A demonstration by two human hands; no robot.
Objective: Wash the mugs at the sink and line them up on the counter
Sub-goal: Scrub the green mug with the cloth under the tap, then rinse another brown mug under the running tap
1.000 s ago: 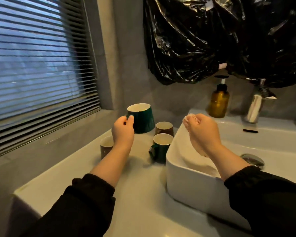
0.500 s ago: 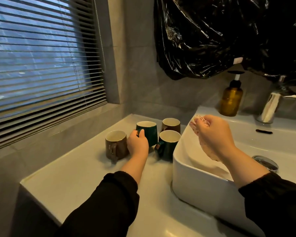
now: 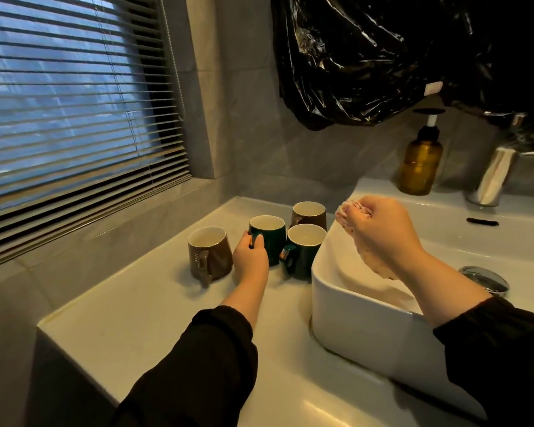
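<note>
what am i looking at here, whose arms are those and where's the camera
There is no machine here. A person wears a camera on the head, and it looks down at their own arms in black sleeves, so this is a single view.

Four mugs stand on the white counter, left of the sink: a near brown mug, a far brown mug, a near green mug and a far green mug.

The left hand grips the far green mug's handle. The right hand holds a pale cloth above the sink.

A soap bottle and a tap stand at the back of the sink.
</note>
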